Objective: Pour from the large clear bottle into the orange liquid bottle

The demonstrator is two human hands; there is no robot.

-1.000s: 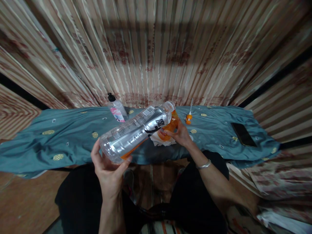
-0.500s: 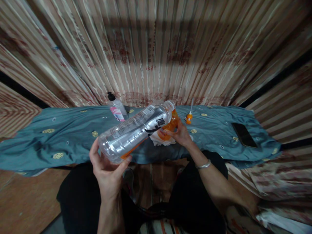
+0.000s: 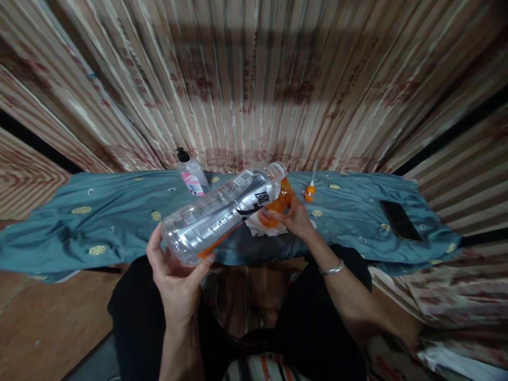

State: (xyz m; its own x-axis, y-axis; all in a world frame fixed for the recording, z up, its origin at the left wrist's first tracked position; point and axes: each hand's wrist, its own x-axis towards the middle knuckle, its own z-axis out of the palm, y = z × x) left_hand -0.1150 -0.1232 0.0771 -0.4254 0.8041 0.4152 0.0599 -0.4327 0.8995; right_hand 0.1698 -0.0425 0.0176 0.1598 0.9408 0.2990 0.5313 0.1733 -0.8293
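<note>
Clear bottle (image 3: 222, 214), slick plastic with a shiny silver label, tilts mid-view, neck toward two o'clock. I've got my left hand (image 3: 178, 275) cupping its rounded base, my right hand (image 3: 296, 218) gripping a see-through orange bottle (image 3: 273, 209) by that neck. Wrinkly teal cloth (image 3: 130, 211) below.

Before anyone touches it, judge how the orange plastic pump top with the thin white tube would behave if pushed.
The orange plastic pump top is small, so probably light. Its white tube looks thin and may flex. That uneven shape might swivel or tip, though the wrinkled teal cloth could limit sliding.
</note>
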